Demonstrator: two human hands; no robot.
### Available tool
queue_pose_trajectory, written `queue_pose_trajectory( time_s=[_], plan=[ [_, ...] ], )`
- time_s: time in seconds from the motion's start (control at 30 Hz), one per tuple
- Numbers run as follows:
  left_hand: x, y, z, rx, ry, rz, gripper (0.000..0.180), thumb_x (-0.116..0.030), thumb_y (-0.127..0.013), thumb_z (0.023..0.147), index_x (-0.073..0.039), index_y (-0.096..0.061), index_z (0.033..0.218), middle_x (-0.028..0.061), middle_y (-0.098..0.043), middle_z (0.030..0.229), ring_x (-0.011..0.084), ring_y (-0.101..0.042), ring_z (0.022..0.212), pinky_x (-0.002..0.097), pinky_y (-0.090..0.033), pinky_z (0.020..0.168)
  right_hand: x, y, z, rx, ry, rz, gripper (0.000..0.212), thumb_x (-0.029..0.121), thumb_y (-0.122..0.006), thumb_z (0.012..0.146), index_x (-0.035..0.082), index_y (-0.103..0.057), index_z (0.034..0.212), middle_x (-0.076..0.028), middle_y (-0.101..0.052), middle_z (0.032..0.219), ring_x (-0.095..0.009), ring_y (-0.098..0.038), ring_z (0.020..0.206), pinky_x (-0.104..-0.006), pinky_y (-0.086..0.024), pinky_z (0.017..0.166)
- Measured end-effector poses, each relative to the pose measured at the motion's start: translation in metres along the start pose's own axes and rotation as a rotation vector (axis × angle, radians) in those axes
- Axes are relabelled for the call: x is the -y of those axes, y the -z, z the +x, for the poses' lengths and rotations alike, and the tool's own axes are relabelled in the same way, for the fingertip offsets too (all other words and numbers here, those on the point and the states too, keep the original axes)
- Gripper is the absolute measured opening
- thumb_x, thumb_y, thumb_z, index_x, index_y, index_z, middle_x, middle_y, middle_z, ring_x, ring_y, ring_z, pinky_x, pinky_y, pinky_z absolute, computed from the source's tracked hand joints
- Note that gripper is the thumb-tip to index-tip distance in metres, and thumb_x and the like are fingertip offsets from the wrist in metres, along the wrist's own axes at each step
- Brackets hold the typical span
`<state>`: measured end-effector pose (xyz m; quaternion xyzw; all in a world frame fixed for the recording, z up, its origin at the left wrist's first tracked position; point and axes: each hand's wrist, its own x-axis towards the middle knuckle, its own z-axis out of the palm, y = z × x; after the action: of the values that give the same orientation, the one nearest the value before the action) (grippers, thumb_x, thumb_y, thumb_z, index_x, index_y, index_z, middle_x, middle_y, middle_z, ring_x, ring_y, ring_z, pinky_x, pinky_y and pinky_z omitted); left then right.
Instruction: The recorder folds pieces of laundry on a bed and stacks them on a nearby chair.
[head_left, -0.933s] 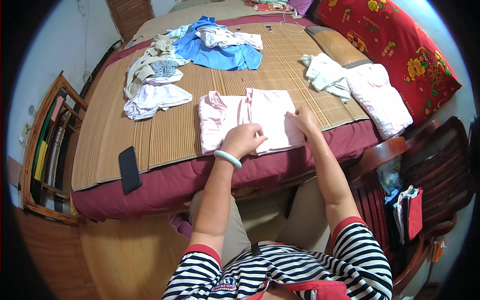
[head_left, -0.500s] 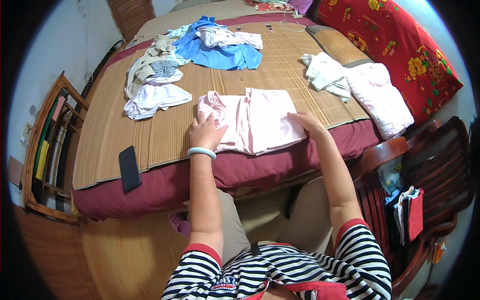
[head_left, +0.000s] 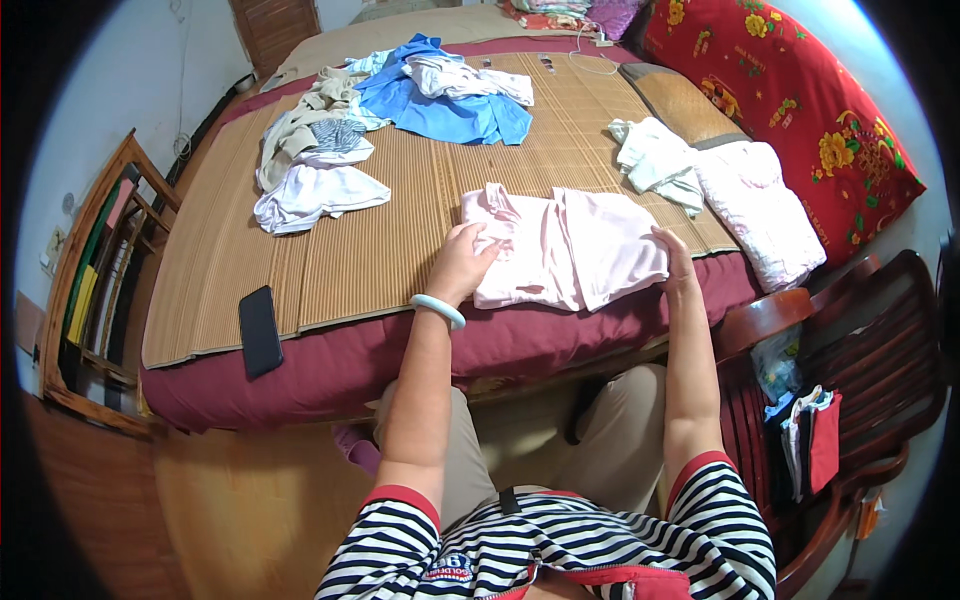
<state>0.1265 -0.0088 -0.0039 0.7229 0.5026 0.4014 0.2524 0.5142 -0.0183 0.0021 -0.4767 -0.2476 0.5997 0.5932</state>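
Note:
A pale pink garment point(head_left: 615, 245), partly folded with a crease down its middle, lies near the front edge of the bed. My left hand point(head_left: 463, 262), a pale bangle on its wrist, grips the garment's left edge with the thumb on top. At the opposite side my right hand point(head_left: 678, 258) pinches the right edge, its fingers partly hidden behind the cloth. The garment rests on the bamboo mat point(head_left: 410, 200) and reaches the maroon bedding point(head_left: 560, 335).
Left and back lie a white garment point(head_left: 320, 195), beige clothes point(head_left: 290, 140) and a blue shirt point(head_left: 440, 110). Pale clothes point(head_left: 660, 160) and a quilted white piece point(head_left: 765, 215) sit right. A phone point(head_left: 260, 330) is left. A wooden chair point(head_left: 870, 360) holds folded clothes point(head_left: 808, 440).
Both hands and the pink garment have moved to the right across the mat. The garment's two edges are still between my hands.

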Motion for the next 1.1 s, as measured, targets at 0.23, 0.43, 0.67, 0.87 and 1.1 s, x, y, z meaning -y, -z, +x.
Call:
queue_pose_trajectory(
  time_s=[0.23, 0.43, 0.67, 0.87, 1.1],
  plan=[
    [0.026, -0.003, 0.008, 0.006, 0.340, -0.562, 0.051, -0.032, -0.062, 0.097, 0.007, -0.054, 0.130, 0.0181, -0.063, 0.118, 0.0247, -0.061, 0.109, 0.0335, -0.048, 0.097, 0.021, -0.067, -0.012, 0.055, 0.115, -0.191, 0.032, 0.022, -0.069, 0.083, -0.001, -0.065, 0.105, -0.011, -0.067, 0.095, -0.020, -0.067, 0.084, -0.0316, -0.054, 0.070],
    [-0.007, 0.026, 0.000, 0.130, 0.523, -0.679, 0.063, -0.054, -0.043, 0.102, -0.005, -0.045, 0.142, 0.0070, -0.056, 0.133, 0.0162, -0.058, 0.109, 0.0397, -0.048, 0.090, 0.014, -0.193, -0.033, 0.244, 0.292, -0.847, 0.060, 0.023, -0.070, 0.082, -0.004, -0.054, 0.133, -0.013, -0.067, 0.104, -0.018, -0.065, 0.091, -0.0295, -0.051, 0.075],
    [-0.006, 0.024, 0.003, 0.087, 0.532, -0.770, 0.058, -0.056, -0.044, 0.101, -0.005, -0.060, 0.123, 0.0047, -0.066, 0.105, 0.0131, -0.061, 0.097, 0.0293, -0.050, 0.081, -0.074, -0.239, -0.037, 0.585, 0.392, -1.252, 0.059, 0.031, -0.073, 0.080, -0.003, -0.061, 0.126, -0.026, -0.068, 0.110, -0.034, -0.068, 0.098, -0.0395, -0.053, 0.084],
    [0.015, 0.013, 0.006, -0.007, 0.440, -0.497, 0.044, -0.032, -0.061, 0.098, 0.004, -0.057, 0.124, 0.0073, -0.065, 0.093, 0.0133, -0.061, 0.079, 0.0264, -0.051, 0.069, -0.074, -0.214, -0.076, 0.641, 0.747, -1.254, 0.056, 0.031, -0.078, 0.076, 0.001, -0.063, 0.121, -0.020, -0.066, 0.095, -0.035, -0.067, 0.089, -0.0417, -0.053, 0.080],
    [0.012, 0.016, 0.002, 0.013, 0.361, -0.431, 0.052, -0.010, -0.068, 0.087, 0.007, -0.050, 0.133, 0.0090, -0.065, 0.081, 0.0161, -0.064, 0.072, 0.0310, -0.052, 0.064, -0.065, -0.196, -0.084, 0.677, 0.957, -1.361, 0.025, 0.017, -0.073, 0.080, 0.004, -0.070, 0.101, -0.014, -0.064, 0.088, -0.034, -0.065, 0.086, -0.0413, -0.052, 0.077]
  ],
)
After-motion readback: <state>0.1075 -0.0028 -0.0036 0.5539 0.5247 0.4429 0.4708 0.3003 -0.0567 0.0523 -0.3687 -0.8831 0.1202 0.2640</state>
